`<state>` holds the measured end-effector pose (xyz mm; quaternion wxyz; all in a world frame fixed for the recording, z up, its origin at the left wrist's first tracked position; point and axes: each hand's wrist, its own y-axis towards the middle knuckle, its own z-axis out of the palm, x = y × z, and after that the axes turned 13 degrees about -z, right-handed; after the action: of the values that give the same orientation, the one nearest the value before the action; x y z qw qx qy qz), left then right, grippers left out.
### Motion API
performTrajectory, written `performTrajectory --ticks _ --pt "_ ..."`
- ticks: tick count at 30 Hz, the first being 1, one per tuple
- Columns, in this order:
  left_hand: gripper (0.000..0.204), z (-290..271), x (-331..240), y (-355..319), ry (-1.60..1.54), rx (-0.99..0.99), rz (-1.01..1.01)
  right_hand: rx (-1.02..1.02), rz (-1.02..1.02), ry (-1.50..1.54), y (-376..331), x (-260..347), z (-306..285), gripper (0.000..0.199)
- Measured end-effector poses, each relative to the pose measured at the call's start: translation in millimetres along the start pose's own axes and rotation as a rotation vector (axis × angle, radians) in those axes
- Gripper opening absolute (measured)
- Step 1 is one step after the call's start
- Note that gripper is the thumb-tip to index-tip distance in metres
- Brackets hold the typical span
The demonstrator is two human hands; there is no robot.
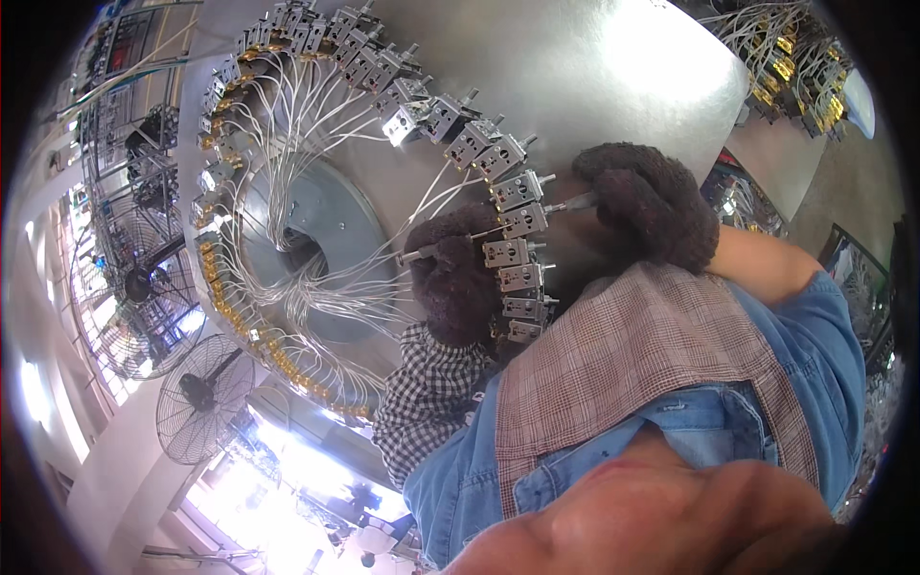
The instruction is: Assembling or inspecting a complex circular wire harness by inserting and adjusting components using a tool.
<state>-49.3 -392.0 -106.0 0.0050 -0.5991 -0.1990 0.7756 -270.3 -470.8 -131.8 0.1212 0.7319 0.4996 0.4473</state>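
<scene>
Small silver metal box units (518,190), each with a short shaft, stand in a curved row in front of me. My left hand (450,283), in a dark knit glove, is closed on a slim metal rod (418,255) on the inner side of the row. A thin tip (487,233) beside its fingers reaches to one box unit. My right hand (656,206), gloved alike, is on the outer side. Its fingers are closed on a slim grey piece (578,202) that points at the shaft of the same unit. The glove hides the piece's other end.
White wires (335,287) run from the units into the hole (305,254) of a round grey hub. Brass-coloured parts (259,350) line the ring's left side. A shiny metal table (575,77) lies beyond. More wired units (791,72) hang far right; fans (201,393) stand left.
</scene>
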Motion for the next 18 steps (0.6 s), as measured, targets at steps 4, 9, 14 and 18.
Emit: performTrajectory --ticks 4,9,14,18 --pt "0.038 -2.8 -0.9 0.3 0.015 0.038 -0.062 -0.219 0.636 0.741 6.4 14.5 -3.0 0.036" --pt "0.035 -0.5 -8.3 0.9 -0.102 0.075 -0.133 -0.012 0.147 0.176 -8.3 0.2 4.1 0.044" --pt "0.032 -15.4 12.2 0.2 -0.078 0.080 -0.125 -0.002 0.043 0.029 -7.9 0.6 6.4 0.048" --pt "0.031 -14.8 9.5 6.0 -0.125 0.211 -0.045 -0.049 0.038 0.031 -4.3 2.5 6.6 0.048"
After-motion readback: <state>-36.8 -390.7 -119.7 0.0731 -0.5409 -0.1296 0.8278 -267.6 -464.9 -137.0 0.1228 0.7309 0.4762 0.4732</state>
